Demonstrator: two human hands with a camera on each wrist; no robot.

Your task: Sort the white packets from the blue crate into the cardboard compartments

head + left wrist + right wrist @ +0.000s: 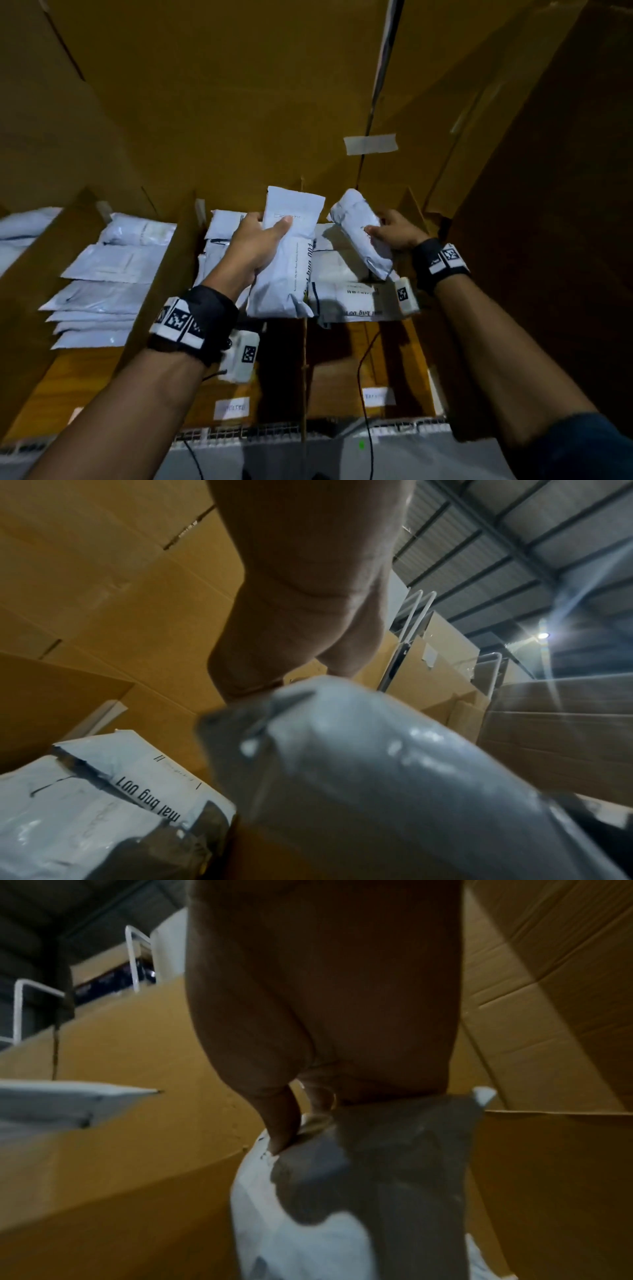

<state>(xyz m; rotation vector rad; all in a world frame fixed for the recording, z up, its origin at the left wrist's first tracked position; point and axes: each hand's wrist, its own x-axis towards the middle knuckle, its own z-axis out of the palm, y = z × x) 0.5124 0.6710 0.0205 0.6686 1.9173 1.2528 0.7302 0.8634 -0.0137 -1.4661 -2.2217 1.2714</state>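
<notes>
My left hand [263,236] grips a long flat white packet [291,260], thumb on top, above the thin divider [303,342] between the two middle cardboard compartments. The same packet [377,777] fills the left wrist view, blurred. My right hand [394,231] holds a smaller crumpled white packet [359,226] over the right-middle compartment; in the right wrist view its thumb [281,1123] presses that packet [342,1204]. Stacks of white packets [346,291] lie in the compartments below both hands. The blue crate is out of view.
A left compartment holds a pile of flat packets [102,291]. Tall cardboard walls [239,102] rise behind and at the right [548,205]. Paper labels [231,407] mark the compartment fronts. A black cable [363,411] runs down by a white mesh rail [308,431].
</notes>
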